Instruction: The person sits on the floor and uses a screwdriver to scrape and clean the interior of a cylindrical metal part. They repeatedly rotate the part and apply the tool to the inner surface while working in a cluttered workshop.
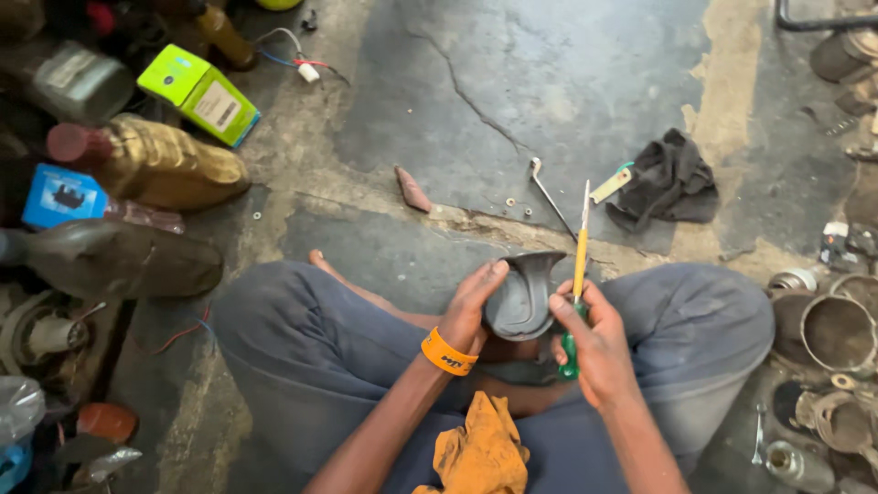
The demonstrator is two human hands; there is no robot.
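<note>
I sit cross-legged on a cracked concrete floor. My left hand point(474, 302), with an orange wristband, grips a dark grey snail-shaped horn point(521, 295) held above my lap. My right hand point(594, 343) touches the horn's right side and is shut on a screwdriver point(578, 274) with a green and yellow handle, its metal tip pointing up and away. An orange rag point(480, 448) lies on my lap below both hands.
Oil bottles and a green box point(198, 92) crowd the left side. A black cloth point(666, 183), a bent wrench point(549, 194) and small nuts lie on the floor ahead. Metal cans and round parts point(837, 331) sit at the right.
</note>
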